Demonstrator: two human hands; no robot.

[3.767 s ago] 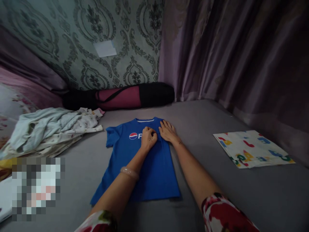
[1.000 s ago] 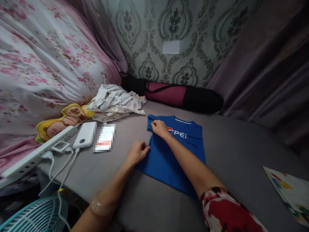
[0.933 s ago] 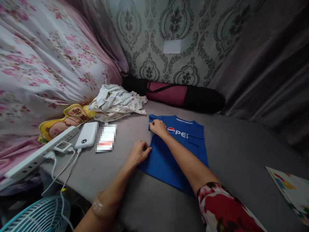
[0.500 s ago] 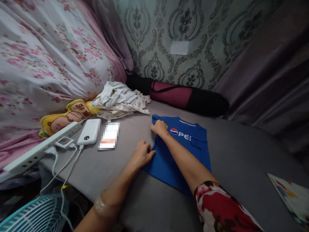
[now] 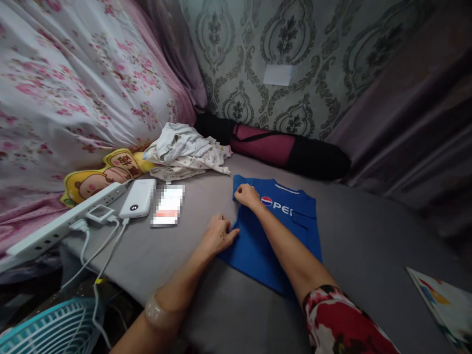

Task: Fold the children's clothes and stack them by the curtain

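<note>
Since the blue T-shirt [image 5: 275, 231] is what both your hands are on, take it as the landmark for everything else. It lies flat on the grey bed surface [image 5: 368, 231], collar toward the patterned wall [image 5: 280, 59] and hem toward you, so its long axis runs away from you, tilted a little to the left. Its right sleeve side looks already folded in over the chest; the left edge is the one under your hands.

Left of the shirt, the floral bedding [image 5: 73, 88] rises like a slope. Beyond the collar a dark and maroon rolled bag [image 5: 287, 150] lies across, against the wall. To the shirt's upper left sits a heap of pale clothes [image 5: 184, 152], well apart from the collar. Farther left of the shirt are a yellow cartoon cushion [image 5: 103, 172], a white power strip [image 5: 59, 226] and a white power bank [image 5: 137, 204]. A printed cloth [image 5: 442, 305] lies well to the shirt's right.

Your right hand [image 5: 248, 195] crosses over the shirt and rests at its top left corner, by the shoulder, fingers curled onto the fabric; whether they pinch it I cannot tell. Your left hand [image 5: 218, 235] is at the same left edge but nearer the hem, fingertips closed narrowly on the cloth's border. Both hands therefore sit on one line along the shirt's length, left hand nearer you, with the body of the shirt lying to their right.
</note>
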